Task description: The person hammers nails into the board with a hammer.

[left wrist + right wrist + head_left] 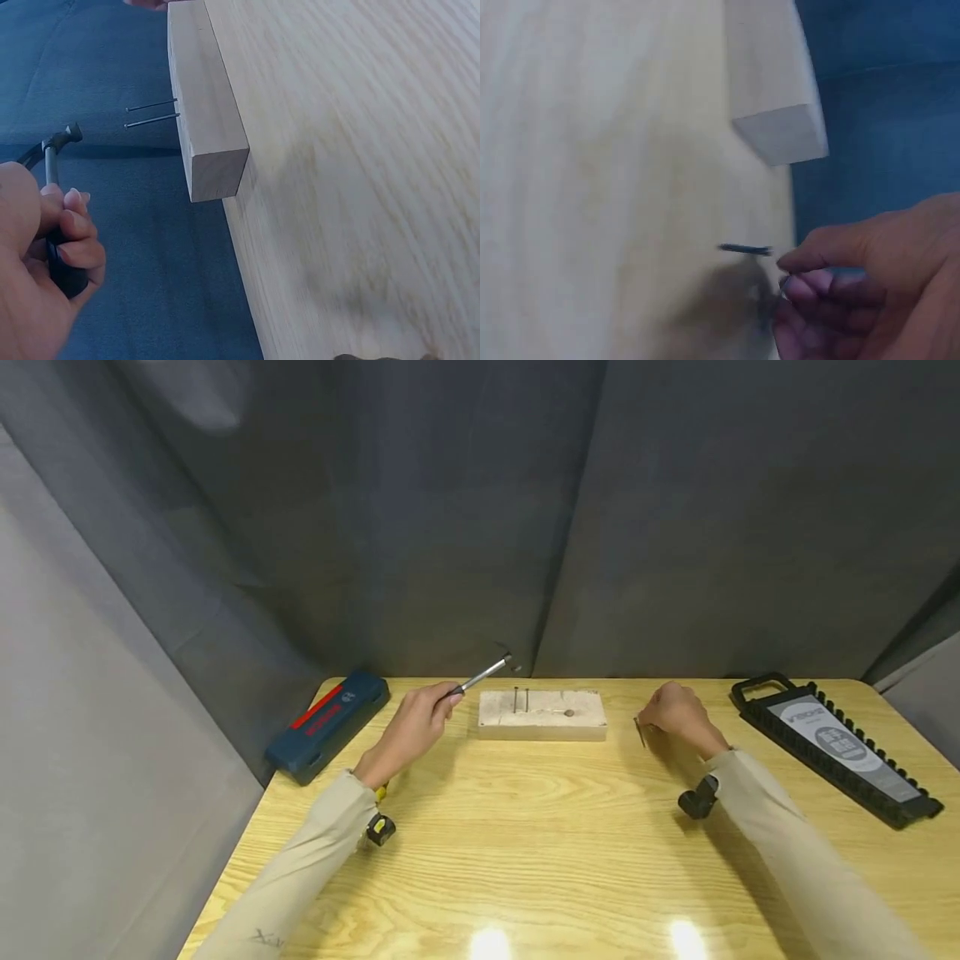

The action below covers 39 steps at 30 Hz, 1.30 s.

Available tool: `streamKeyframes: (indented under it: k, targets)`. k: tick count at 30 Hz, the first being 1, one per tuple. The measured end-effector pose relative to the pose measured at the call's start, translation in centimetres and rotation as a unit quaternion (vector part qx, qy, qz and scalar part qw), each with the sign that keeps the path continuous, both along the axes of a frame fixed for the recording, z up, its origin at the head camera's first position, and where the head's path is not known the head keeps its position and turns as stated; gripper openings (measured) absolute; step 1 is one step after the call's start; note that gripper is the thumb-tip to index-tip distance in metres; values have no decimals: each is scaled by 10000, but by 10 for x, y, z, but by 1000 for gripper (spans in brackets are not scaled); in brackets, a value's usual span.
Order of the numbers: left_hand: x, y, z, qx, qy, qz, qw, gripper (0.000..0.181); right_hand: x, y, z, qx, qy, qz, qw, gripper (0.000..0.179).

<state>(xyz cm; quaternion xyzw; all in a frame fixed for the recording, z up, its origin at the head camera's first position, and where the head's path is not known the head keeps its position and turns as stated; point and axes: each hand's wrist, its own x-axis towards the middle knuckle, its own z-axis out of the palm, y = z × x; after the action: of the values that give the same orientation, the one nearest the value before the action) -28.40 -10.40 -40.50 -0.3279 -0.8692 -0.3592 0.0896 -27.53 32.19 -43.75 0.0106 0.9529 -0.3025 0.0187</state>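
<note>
Metal hammer [486, 673] — black-handled — tilts near slender nails [152, 120].

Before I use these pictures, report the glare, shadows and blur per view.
Head view: two glare spots on the table near the bottom edge, a shadow beside the right sleeve; left wrist view: block and upright nails fairly crisp, faint shadows across the table; right wrist view: loose nail and block blurred, shadow by the right hand.
</note>
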Motion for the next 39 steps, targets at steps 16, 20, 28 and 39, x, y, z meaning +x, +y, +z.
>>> streamKeyframes:
  k: [16,20,28,39]
  targets:
    - [0,7,-5,223,98,-43,9997,21,-14,-96,-2,-2658,1977,485,9423,25]
    - [0,8,-7,264,72,-44,9996,21,-21,-118,-8,-3071,2120,646,9255,24]
    - [0,13,-8,268,24,-138,9995,20,-25,-127,-22,-3181,2007,661,9242,16]
    - [-1,12,-11,127,-8,-137,9998,22,-27,-123,-35,-3438,1802,749,9185,21]
